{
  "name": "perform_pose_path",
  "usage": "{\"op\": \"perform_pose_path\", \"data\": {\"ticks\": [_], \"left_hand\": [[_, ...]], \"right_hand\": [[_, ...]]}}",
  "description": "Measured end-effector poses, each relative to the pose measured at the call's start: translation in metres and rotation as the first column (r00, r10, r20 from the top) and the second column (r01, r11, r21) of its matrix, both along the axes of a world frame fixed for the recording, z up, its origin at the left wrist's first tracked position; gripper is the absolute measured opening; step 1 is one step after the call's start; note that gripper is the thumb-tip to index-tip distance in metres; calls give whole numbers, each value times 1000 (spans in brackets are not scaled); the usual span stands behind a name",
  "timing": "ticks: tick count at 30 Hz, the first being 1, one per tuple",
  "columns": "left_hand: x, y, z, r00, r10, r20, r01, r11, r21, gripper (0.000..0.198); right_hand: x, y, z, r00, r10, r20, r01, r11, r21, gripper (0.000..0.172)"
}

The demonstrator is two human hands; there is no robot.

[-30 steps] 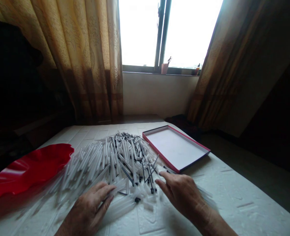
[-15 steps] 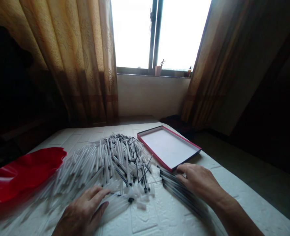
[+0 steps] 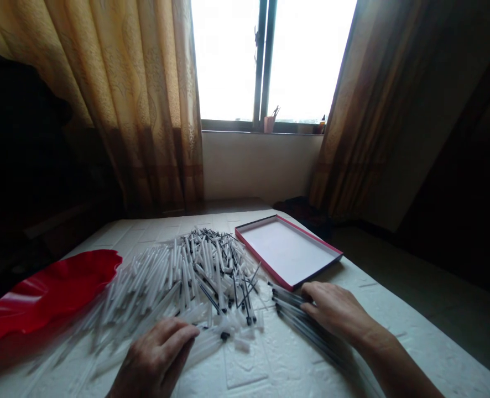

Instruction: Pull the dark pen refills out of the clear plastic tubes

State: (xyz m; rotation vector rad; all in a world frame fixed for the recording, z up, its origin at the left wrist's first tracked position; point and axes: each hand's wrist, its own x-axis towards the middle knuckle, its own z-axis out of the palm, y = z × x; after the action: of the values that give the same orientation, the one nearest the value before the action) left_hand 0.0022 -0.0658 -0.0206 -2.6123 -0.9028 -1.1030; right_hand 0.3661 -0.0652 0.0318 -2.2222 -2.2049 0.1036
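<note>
A big heap of clear plastic pen barrels and thin black refills (image 3: 187, 276) covers the middle of the white table (image 3: 394, 342). My left hand (image 3: 157, 356) lies flat, fingers stretched out, on the near edge of the heap. My right hand (image 3: 336, 312) rests palm down with loosely curved fingers on a small row of dark pens (image 3: 295, 312) lying side by side to the right of the heap.
A shallow red-rimmed box lid (image 3: 288, 251) lies just beyond my right hand. A red wavy-edged plate (image 3: 50, 290) sits at the far left. Curtains and a bright window stand behind the table; the table's right edge drops off to a dark floor.
My right hand moved from the heap's near edge rightward onto the row of dark pens and stayed there. The left hand has barely shifted.
</note>
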Motion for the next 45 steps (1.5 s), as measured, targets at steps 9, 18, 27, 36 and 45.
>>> {"op": "perform_pose_path", "data": {"ticks": [9,18,27,36,45], "left_hand": [[9,-4,-1,992,-3,-125,13,996,84,24],[18,4,3,980,56,-189,-21,983,183,26],[23,2,9,951,76,-299,-26,985,169,27],[29,-2,14,940,56,-336,-8,989,145,29],[24,1,4,971,54,-234,-10,983,185,28]], "right_hand": [[-6,-5,16,1000,-20,14,19,997,69,16],[-35,-14,47,989,138,-45,-115,933,340,14],[-53,8,56,949,295,-114,-201,841,502,13],[-81,16,-15,769,586,-256,-284,671,685,14],[-87,17,-40,656,650,-384,-126,596,793,11]]}}
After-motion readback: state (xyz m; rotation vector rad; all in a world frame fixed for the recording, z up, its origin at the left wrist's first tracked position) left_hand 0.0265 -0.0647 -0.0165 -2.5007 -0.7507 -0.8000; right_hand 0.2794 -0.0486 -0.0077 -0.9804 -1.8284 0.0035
